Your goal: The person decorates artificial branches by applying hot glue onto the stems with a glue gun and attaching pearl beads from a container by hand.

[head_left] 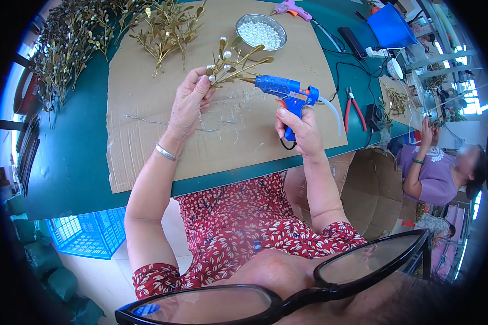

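Observation:
My left hand (pixel 191 101) pinches a gold-leaved artificial sprig (pixel 222 69) that carries several white pearl beads. In my right hand (pixel 303 130) is a blue hot glue gun (pixel 287 91), gripped by its handle. Its nozzle points left and meets the sprig's stems; whether it touches them I cannot tell. From the gun's back end a pale glue stick (pixel 334 114) curves down. Beyond the sprig stands a round metal bowl (pixel 261 32) of white pearl beads. Thin glue strings and a bare wire (pixel 146 120) lie on the cardboard sheet (pixel 146 157) under my hands.
Gold sprigs (pixel 171 30) lie at the far edge, with a pile of beaded sprigs (pixel 70 49) at left. Red-handled pliers (pixel 355 111), black cords, a purple glue gun (pixel 291 9) and a blue bin (pixel 390 27) are at right. Another person (pixel 431 168) works beyond a cardboard box (pixel 374 189).

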Tool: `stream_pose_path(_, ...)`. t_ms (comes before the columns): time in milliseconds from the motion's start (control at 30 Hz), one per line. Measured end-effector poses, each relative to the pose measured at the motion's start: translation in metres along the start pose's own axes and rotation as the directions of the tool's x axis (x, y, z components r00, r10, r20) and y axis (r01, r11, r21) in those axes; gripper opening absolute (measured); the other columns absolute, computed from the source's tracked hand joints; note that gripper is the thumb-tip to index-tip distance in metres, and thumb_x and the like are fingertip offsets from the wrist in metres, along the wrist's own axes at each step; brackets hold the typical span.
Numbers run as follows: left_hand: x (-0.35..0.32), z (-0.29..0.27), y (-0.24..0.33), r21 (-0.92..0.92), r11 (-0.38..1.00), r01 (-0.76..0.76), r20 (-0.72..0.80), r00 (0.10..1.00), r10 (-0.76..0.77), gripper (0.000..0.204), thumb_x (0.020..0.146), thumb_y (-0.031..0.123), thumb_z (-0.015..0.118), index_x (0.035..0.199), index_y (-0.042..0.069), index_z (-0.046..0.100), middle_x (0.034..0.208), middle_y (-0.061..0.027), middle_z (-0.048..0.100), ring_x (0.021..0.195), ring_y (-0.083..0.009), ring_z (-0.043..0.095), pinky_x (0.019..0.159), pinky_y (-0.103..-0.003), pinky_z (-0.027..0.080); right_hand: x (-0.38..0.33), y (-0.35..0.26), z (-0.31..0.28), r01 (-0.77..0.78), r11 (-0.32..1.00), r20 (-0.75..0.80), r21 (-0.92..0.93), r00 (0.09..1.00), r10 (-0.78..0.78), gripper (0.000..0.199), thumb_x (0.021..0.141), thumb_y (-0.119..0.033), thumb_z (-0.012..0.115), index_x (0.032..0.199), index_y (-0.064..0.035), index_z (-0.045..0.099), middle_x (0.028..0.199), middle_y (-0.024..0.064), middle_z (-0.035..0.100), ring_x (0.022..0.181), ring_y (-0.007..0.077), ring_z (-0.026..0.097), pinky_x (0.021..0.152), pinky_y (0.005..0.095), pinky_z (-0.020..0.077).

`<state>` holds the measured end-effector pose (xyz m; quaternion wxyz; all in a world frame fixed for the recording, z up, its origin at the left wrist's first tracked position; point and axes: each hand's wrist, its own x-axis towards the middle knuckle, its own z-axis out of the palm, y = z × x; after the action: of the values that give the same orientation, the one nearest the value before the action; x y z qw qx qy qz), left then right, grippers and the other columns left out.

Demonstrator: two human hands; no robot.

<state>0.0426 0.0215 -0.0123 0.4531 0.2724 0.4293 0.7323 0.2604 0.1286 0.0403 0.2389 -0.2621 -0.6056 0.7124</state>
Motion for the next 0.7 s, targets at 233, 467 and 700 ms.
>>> stream_pose_path(233,0.0,0.0,0.0,0.037,0.999,-0.023,-0.012,1.0,0.024,0.028,0.098,0.024,0.044,0.12,0.007,0.049,0.073,0.0071,0.038,0.06,-0.0012,0.029,0.049,-0.015,0.024,0.0,0.005,-0.003,0.009,1.0,0.019,-0.011,1.0,-0.009,0.018,0.086,-0.018,0.061,0.094,-0.0024,0.057,0.062,0.0022,0.055,0.05,0.0084,0.051,0.046,0.0208,0.039)
stream_pose_path(467,0.0,0.002,0.0,0.084,0.993,-0.082,-0.019,0.996,0.084,0.028,0.098,0.022,0.045,0.121,0.005,0.048,0.076,0.0077,0.041,0.061,-0.0012,0.03,0.05,-0.015,0.025,-0.003,0.012,0.003,0.008,1.0,-0.023,0.003,1.0,-0.007,0.022,0.086,-0.016,0.06,0.102,-0.0008,0.056,0.065,0.0027,0.055,0.052,0.009,0.051,0.047,0.0213,0.0395)
stream_pose_path(700,0.001,0.001,-0.001,0.089,0.992,-0.091,-0.04,0.995,0.095,0.031,0.095,0.026,0.051,0.118,0.005,0.049,0.072,0.0084,0.043,0.059,0.0,0.03,0.049,-0.016,0.024,-0.004,0.013,0.004,0.043,0.998,-0.024,-0.038,0.999,-0.044,0.02,0.086,-0.017,0.06,0.098,-0.0017,0.055,0.063,0.0014,0.053,0.051,0.0089,0.051,0.048,0.0227,0.0402)
